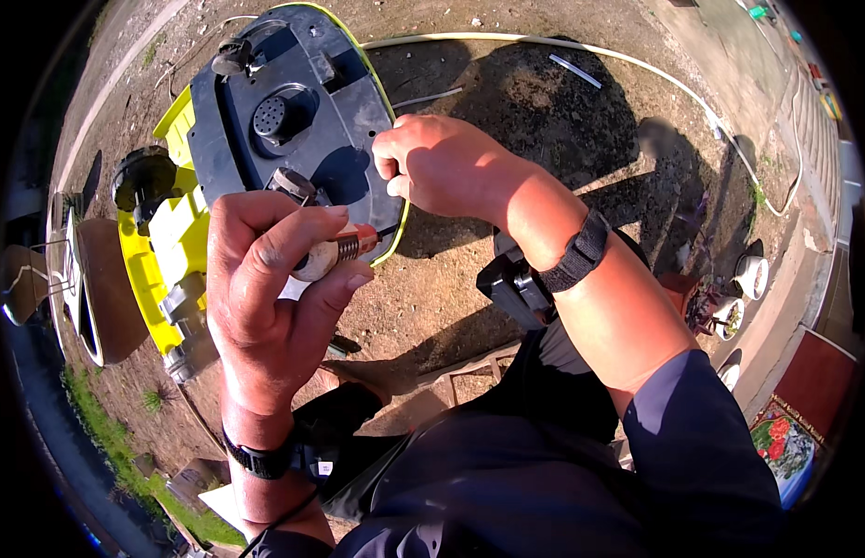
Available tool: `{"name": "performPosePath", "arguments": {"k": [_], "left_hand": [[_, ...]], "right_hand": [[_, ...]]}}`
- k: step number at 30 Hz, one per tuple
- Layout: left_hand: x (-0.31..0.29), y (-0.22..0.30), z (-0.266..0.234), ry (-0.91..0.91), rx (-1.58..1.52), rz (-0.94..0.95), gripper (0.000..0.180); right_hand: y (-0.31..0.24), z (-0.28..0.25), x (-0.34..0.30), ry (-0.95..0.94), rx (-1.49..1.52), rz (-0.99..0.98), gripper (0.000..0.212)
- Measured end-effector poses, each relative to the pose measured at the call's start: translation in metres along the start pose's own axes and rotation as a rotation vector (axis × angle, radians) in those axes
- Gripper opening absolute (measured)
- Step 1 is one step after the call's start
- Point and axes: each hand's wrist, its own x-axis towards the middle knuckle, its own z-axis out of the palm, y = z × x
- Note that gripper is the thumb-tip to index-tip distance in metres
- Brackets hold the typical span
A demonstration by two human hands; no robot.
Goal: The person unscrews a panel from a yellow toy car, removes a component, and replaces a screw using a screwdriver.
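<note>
Head view, outdoors, hard sun: a person's L hand [274, 265], near and left, pinches a small round fitting [321, 259] btwn thumb and fingers, its pale rounded end leftward, its red ridged end pointing right. The fitting is held up in front of a yellow-rimmed black panel [344, 102], far left; whether the two touch, can't tell. The R hand [442, 167], farther out and to the right, is curled tight by the panel's right edge; its contents, if any, are hidden, and contact w/ the edge is unclear.

Main risk, by the look of it, is a drop: the grip is mostly fingertips, so a sweaty thumb or a sudden twist could let the fitting slip. Dirt ground [404, 307] lies below, so grit could lodge in the ridges, and the dark shadow [544, 112] to the far right could make a stray part tough to spot. A dark knob [293, 184] just beyond the L hand could prob. catch a knuckle or knock the piece loose. Support under the panel isn't visible; if it's loose, a hard push at one side might rock it or the yellow body [177, 237] at left.
</note>
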Motion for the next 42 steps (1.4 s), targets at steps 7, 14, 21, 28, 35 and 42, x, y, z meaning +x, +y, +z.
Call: {"name": "performPosePath", "arguments": {"k": [7, 14, 21, 28, 35, 42], "left_hand": [[0.0, 0.0, 0.011, -0.017, -0.242, -0.034, 0.041], [0.011, -0.006, 0.013, -0.036, -0.132, 0.067, 0.024], [0.016, 0.003, 0.002, -0.076, 0.1, 0.067, 0.052], [0.006, 0.01, 0.001, -0.025, 0.116, -0.069, 0.055], [0.003, 0.005, -0.01, -0.129, 0.054, -0.056, 0.047], [0.001, 0.007, -0.009, -0.109, -0.023, -0.053, 0.049]], "right_hand": [[-0.01, -0.009, -0.003, -0.07, -0.091, 0.019, 0.016], [-0.034, -0.017, -0.017, -0.299, 0.244, -0.154, 0.029], [-0.029, -0.012, -0.016, -0.26, 0.319, -0.15, 0.017], [-0.036, -0.024, -0.018, -0.212, 0.427, -0.18, 0.038], [-0.038, -0.02, -0.013, -0.192, 0.351, -0.238, 0.049], [-0.037, -0.014, -0.013, -0.203, 0.469, -0.196, 0.04]]}}
